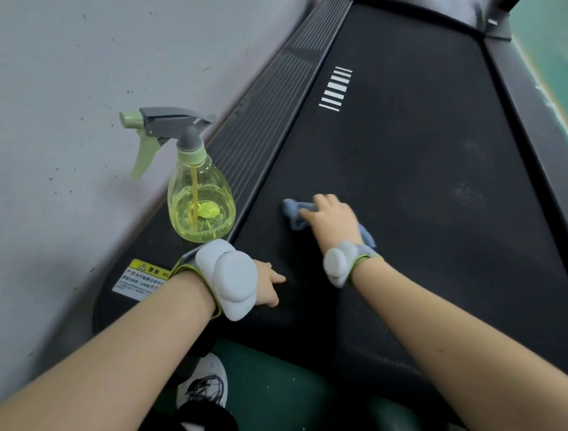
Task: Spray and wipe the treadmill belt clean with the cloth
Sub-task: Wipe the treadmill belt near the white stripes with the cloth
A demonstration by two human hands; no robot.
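Cloth: bunched on the treadmill belt, right of the spray bottle.
Right hand: pressing on the cloth, fingers curled over it.
Left hand: empty, resting on the belt, nearer the bottle.
Belt axis: runs away from both hands.

The right hand covers most of the cloth. A wristband hides much of the left hand. The warning label's print is unreadable.

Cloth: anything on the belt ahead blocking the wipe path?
Nothing visible does. The right hand presses the blue cloth onto the belt, and the surface beyond holds only white printed stripes and faint smudges. The spray bottle stands off the belt on the left side rail.
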